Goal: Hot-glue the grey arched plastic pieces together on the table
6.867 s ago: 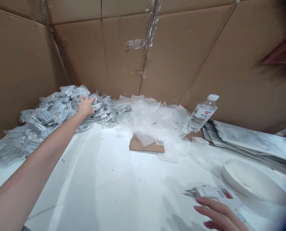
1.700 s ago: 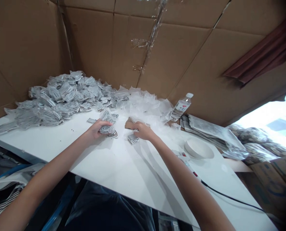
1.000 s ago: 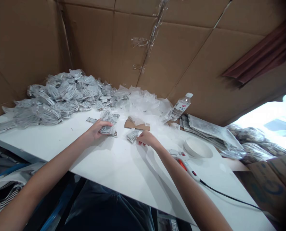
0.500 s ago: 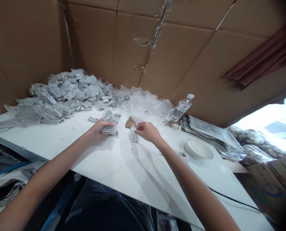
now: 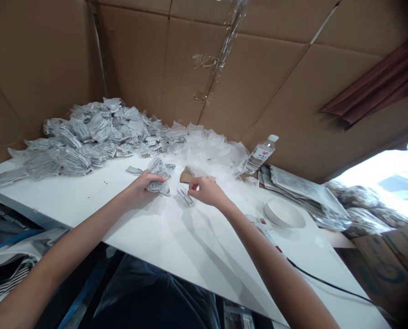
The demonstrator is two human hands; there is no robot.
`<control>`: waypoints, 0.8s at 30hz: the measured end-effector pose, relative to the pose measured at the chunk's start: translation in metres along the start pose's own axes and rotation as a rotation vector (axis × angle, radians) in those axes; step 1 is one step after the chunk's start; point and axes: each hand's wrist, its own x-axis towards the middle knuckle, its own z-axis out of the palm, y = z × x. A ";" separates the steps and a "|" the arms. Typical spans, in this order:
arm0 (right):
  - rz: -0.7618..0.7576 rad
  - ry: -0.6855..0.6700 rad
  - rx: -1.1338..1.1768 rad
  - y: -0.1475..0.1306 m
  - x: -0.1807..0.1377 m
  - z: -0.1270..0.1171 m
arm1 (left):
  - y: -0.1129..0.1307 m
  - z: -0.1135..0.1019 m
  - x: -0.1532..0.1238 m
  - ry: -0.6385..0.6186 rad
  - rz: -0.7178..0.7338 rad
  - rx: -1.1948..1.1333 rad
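My left hand [image 5: 147, 183] is closed around a clear plastic bag [image 5: 158, 176] holding flat grey-white pieces, just above the white table. Beside it, my right hand [image 5: 206, 189] is in a pinch, thumb and forefinger curled together at the edge of a small clear packet [image 5: 185, 198] with thin strips inside. The packet leans to the left, low over the table. A small stack of brown cardboard pieces [image 5: 186, 174] lies just behind the right fingers. Another flat grey piece [image 5: 134, 170] rests left of the held bag.
A big heap of bagged grey pieces [image 5: 97, 132] fills the back left. Empty-looking clear bags [image 5: 211, 146] pile beside it. At right stand a water bottle [image 5: 261, 154], a white bowl [image 5: 283, 214] and flat packed sheets [image 5: 300, 189]. A black cable [image 5: 327, 281] crosses the table.
My right hand has shifted slightly left and down. The small packet, upright before, now tilts over to the left. The left hand keeps its hold on the bag.
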 end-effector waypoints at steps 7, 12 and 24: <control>0.036 -0.026 0.004 0.001 0.009 0.012 | -0.001 0.001 0.000 0.007 0.018 0.074; 0.005 0.000 -0.076 -0.021 0.005 0.021 | 0.000 0.002 -0.002 0.002 0.018 0.086; -0.061 -0.053 -0.354 -0.057 -0.002 0.062 | -0.004 -0.003 -0.002 0.023 0.020 0.079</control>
